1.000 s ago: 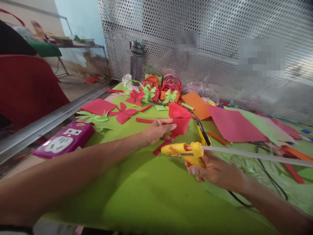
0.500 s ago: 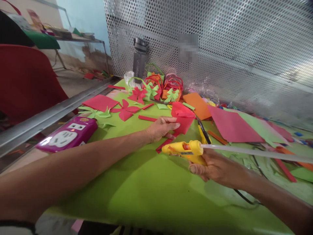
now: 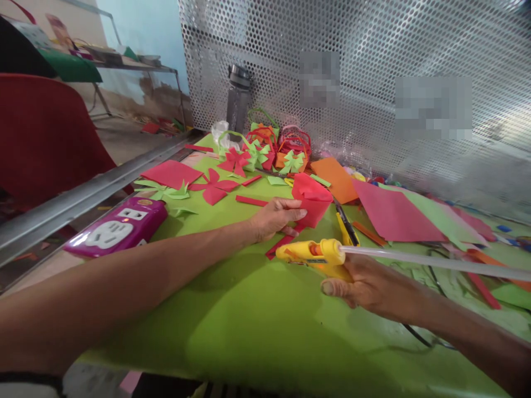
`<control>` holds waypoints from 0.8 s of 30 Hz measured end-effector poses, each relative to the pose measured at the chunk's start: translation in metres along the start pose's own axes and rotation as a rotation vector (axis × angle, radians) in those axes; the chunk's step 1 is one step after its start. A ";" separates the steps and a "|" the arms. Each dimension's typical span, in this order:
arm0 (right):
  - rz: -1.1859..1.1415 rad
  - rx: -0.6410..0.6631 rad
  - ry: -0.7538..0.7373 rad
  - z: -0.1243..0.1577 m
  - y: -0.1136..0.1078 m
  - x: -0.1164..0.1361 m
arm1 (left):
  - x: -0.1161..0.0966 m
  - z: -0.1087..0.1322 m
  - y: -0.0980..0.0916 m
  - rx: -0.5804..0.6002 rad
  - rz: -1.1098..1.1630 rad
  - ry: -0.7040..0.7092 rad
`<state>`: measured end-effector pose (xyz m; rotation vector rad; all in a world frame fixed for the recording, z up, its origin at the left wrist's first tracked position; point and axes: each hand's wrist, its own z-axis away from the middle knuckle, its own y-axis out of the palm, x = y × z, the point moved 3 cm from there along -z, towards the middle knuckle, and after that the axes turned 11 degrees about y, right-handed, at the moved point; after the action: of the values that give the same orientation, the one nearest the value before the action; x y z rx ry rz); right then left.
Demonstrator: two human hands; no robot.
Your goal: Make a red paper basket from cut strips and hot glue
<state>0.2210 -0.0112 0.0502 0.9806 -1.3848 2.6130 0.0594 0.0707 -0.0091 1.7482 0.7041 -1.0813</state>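
Observation:
My left hand pinches the near left edge of a folded red felt piece between thumb and fingers. A yellow hot glue gun is in my right hand, a long clear glue stick poking out of its back. The gun's nozzle points left, just below my left hand and apart from the felt. Beside the felt lies a yellow-and-black cutting tool, partly hidden. Red felt strips and a red petal-shaped cutout rest left of the felt.
A purple power strip sits at the table's left edge. Small felt baskets with bows stand at the back by a grey bottle. Pink felt sheets lie to the right. Behind rises a perforated metal panel.
Hardly anything differs. The left hand keeps its hold on the red felt, and the glue gun stays in nearly the same place. The view has shifted slightly.

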 end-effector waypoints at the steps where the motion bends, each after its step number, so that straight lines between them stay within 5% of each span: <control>1: 0.021 0.013 0.017 0.000 0.000 0.001 | 0.000 0.000 0.000 -0.004 -0.001 0.000; 24: 0.124 -0.020 0.039 -0.002 0.001 0.001 | 0.000 -0.001 0.000 -0.029 -0.009 0.003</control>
<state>0.2186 -0.0103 0.0491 0.8629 -1.5064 2.6836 0.0598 0.0716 -0.0087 1.7239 0.7268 -1.0690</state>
